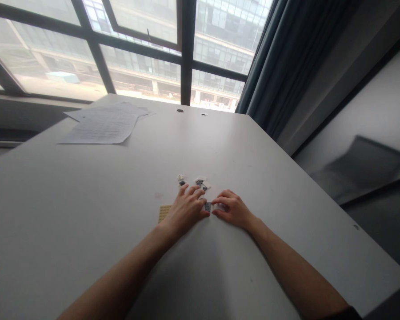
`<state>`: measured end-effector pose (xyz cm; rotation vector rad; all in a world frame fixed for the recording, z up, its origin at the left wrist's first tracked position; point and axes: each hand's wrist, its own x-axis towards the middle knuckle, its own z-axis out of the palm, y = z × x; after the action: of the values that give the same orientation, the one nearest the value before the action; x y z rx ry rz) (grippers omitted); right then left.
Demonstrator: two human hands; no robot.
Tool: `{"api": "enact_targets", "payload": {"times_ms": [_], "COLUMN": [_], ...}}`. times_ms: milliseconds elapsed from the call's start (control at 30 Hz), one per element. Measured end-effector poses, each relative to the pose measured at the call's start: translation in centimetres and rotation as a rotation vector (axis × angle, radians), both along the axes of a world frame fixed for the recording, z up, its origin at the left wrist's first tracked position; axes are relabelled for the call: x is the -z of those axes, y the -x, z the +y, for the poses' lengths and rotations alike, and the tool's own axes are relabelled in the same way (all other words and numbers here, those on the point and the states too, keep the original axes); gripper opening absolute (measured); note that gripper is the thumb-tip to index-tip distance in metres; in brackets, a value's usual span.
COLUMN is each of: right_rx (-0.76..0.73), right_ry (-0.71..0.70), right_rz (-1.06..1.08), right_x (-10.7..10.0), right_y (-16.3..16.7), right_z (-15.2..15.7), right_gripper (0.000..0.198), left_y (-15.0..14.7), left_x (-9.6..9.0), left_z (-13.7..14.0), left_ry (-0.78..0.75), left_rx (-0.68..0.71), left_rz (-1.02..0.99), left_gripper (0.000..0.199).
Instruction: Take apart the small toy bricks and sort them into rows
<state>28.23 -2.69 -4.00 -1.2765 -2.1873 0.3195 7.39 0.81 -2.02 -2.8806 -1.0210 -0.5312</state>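
Left hand and right hand flank a grey piece

From close above the white desk, the head camera faces forward and down across it, toward the dark-framed window beyond.

Forearms angle inward, hands nearly meeting, fingers bent.
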Motion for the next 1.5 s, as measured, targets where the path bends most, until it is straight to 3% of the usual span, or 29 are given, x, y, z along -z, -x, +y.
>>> {"api": "enact_targets", "payload": {"times_ms": [167,300,467,633,767,900,1067,1300,1500], "right_rx": [0.009,0.046,0.107,0.113,0.058,0.03,0.052,0.055,0.057], "right_ry": [0.017,0.046,0.071,0.037,0.068,0.086,0.097,0.229,0.276], "right_rz": [0.015,0.093,0.149,0.0,-0.142,-0.228,-0.122,-0.05,0.005], "right_x": [-0.1,-0.1,0.0,-0.5,-1.0,-0.9,-0.4,-1.0,-0.8], "right_y": [0.0,-0.1,-0.4,-0.5,0.2,1.0,0.7,-0.1,-0.2], "right_z": [0.0,0.0,0.6,2.7,5.1,6.7,6.9,7.6,8.0], "right_gripper": [0.025,0.024,0.024,0.038,0.05,0.043,0.03,0.034,0.023], "left_y": [0.1,1.2,4.8,8.6,9.5,9.2,9.1,9.0,9.0], "left_x": [-0.1,-1.4,-2.7,-0.9,0.7,1.4,1.9,1.9,1.6], "left_z": [0.1,1.2,4.0,6.2,6.6,6.5,6.6,6.5,6.4], "left_ry": [-0.001,0.006,-0.014,-0.023,-0.007,0.016,0.039,0.043,0.089], "left_rx": [0.013,-0.027,-0.242,-0.443,-0.477,-0.458,-0.465,-0.453,-0.45], "left_rz": [-0.029,-0.134,-0.414,-0.633,-0.615,-0.583,-0.563,-0.562,-0.581], "left_gripper": [0.023,0.032,0.034,0.032,0.03,0.031,0.032,0.032,0.033]}}
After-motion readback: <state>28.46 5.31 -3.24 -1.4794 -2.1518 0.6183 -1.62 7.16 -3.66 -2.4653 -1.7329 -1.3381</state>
